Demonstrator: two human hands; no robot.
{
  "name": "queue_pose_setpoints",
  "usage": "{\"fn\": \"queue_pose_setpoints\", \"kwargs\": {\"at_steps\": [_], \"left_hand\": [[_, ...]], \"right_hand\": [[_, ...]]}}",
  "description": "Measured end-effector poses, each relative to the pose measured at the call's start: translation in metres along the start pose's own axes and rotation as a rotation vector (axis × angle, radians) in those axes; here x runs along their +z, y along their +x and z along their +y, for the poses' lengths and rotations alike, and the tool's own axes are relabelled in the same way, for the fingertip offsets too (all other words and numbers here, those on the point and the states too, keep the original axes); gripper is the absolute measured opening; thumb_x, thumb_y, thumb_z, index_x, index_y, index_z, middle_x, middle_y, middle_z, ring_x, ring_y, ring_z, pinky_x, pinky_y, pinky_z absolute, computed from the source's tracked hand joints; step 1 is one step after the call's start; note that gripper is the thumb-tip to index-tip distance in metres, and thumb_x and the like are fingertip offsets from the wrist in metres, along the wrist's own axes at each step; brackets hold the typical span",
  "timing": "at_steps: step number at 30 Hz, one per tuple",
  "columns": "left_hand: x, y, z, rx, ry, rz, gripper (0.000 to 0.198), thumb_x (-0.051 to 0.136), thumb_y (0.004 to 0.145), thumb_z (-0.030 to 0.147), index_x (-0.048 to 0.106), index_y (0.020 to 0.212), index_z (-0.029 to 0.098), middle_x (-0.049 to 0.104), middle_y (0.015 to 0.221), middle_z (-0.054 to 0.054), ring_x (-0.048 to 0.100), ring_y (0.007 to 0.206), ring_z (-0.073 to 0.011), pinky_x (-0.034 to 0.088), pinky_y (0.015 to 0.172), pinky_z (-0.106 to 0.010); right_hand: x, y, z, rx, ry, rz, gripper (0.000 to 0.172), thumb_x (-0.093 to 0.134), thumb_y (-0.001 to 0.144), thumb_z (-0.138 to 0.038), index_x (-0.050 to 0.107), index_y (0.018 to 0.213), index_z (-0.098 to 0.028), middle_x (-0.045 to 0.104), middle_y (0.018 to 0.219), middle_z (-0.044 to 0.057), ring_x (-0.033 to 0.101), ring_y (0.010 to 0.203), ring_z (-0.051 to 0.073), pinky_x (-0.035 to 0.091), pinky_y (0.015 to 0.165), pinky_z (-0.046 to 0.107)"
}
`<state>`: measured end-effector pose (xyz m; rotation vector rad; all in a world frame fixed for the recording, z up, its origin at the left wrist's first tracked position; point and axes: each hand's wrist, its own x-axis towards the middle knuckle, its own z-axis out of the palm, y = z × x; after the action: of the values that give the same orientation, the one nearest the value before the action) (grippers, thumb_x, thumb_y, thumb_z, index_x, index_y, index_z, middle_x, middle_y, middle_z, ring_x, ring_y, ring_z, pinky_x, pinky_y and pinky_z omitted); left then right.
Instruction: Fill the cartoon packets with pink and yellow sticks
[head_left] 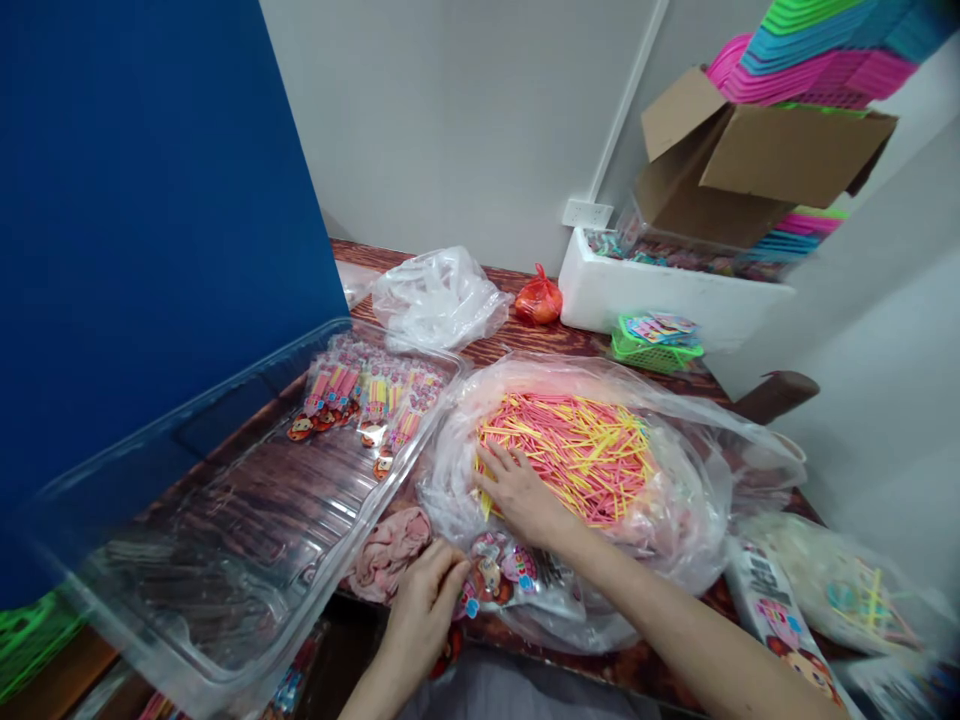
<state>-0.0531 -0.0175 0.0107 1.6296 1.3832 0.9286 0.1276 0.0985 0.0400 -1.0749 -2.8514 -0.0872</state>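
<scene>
Pink and yellow sticks (566, 450) fill a large clear plastic bag (694, 470) that lies open on the table. My right hand (525, 495) rests at the left edge of the sticks, its fingers apart and touching them. Lower down, my left hand (427, 600) is closed, thumb against the fingers, on a small printed packet (469, 598). More printed packets (499, 570) lie between my hands. A crumpled pink cloth (391, 550) sits just left of my left hand. Filled packets (375, 390) are grouped at the far end of a clear plastic tray (255, 560).
Behind the bag stand a white foam box (667, 300), a cardboard box (787, 150) and a green basket (656, 350). A red bag (538, 298) and white plastic bag (442, 295) lie at the back. A blue panel (150, 200) borders the left; printed film (784, 620) lies right.
</scene>
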Motion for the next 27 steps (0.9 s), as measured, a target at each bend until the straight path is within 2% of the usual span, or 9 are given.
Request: {"fn": "queue_pose_setpoints", "kwargs": {"at_steps": [5,9,11,13,15,19,22,27], "left_hand": [[0.000,0.001,-0.001,-0.014,0.012,-0.005,0.033,0.042,0.097,0.036,0.054,0.071,0.019,0.054,0.074,-0.001,0.055,0.072,-0.0168,0.038,0.068,-0.025],[-0.001,-0.002,-0.002,-0.016,0.012,-0.008,0.032,0.042,0.096,0.036,0.056,0.073,0.019,0.055,0.074,-0.001,0.056,0.073,-0.0171,0.039,0.068,-0.025],[-0.002,-0.004,-0.003,-0.027,0.012,-0.006,0.032,0.043,0.096,0.036,0.057,0.073,0.019,0.056,0.075,-0.002,0.056,0.073,-0.0173,0.039,0.067,-0.024],[-0.001,-0.004,-0.004,-0.036,0.013,0.003,0.033,0.043,0.096,0.036,0.057,0.072,0.019,0.056,0.075,-0.002,0.057,0.073,-0.0175,0.039,0.067,-0.025],[-0.001,-0.004,-0.004,-0.038,0.011,-0.001,0.032,0.044,0.096,0.037,0.057,0.072,0.019,0.057,0.075,-0.002,0.057,0.074,-0.0178,0.040,0.068,-0.025],[0.001,-0.002,-0.002,-0.034,0.006,-0.021,0.033,0.042,0.096,0.038,0.058,0.074,0.019,0.058,0.076,-0.002,0.057,0.075,-0.0181,0.041,0.069,-0.025],[0.000,-0.001,-0.002,-0.038,-0.003,-0.015,0.035,0.043,0.096,0.040,0.057,0.072,0.019,0.057,0.073,-0.002,0.056,0.072,-0.0177,0.041,0.067,-0.025],[0.002,0.004,0.004,-0.055,-0.110,0.079,0.034,0.049,0.092,0.042,0.058,0.070,0.018,0.055,0.069,0.000,0.054,0.067,-0.0162,0.041,0.064,-0.024]], "right_hand": [[0.006,-0.001,0.006,-0.065,-0.053,0.051,0.025,0.057,0.086,-0.015,0.061,0.110,-0.016,0.046,0.143,0.020,0.034,0.138,0.032,0.030,0.108,0.053],[0.008,-0.003,0.018,-0.150,-0.080,0.107,0.023,0.052,0.089,-0.015,0.062,0.110,-0.016,0.051,0.139,0.017,0.040,0.134,0.030,0.031,0.109,0.051],[0.004,-0.004,0.029,-0.132,-0.073,0.139,0.023,0.046,0.092,-0.013,0.063,0.106,-0.017,0.059,0.128,0.015,0.042,0.131,0.028,0.029,0.110,0.048],[-0.001,-0.006,0.039,-0.024,0.018,0.183,0.025,0.041,0.092,-0.010,0.064,0.098,-0.018,0.066,0.110,0.013,0.045,0.127,0.027,0.027,0.111,0.047],[-0.006,-0.009,0.047,0.152,0.233,0.253,0.023,0.042,0.091,-0.011,0.063,0.090,-0.019,0.067,0.095,0.011,0.052,0.116,0.027,0.029,0.108,0.046],[-0.008,-0.011,0.056,0.417,0.553,0.392,0.017,0.044,0.087,-0.017,0.060,0.082,-0.021,0.065,0.085,0.009,0.057,0.088,0.025,0.041,0.090,0.042],[-0.007,-0.013,0.061,0.566,0.714,0.480,0.017,0.045,0.089,-0.029,0.054,0.077,-0.022,0.061,0.073,0.003,0.056,0.071,0.020,0.045,0.075,0.035],[-0.006,-0.026,0.052,0.813,1.114,0.614,0.037,0.044,0.086,-0.058,0.047,0.076,-0.022,0.059,0.060,-0.001,0.057,0.053,0.016,0.047,0.054,0.030]]}}
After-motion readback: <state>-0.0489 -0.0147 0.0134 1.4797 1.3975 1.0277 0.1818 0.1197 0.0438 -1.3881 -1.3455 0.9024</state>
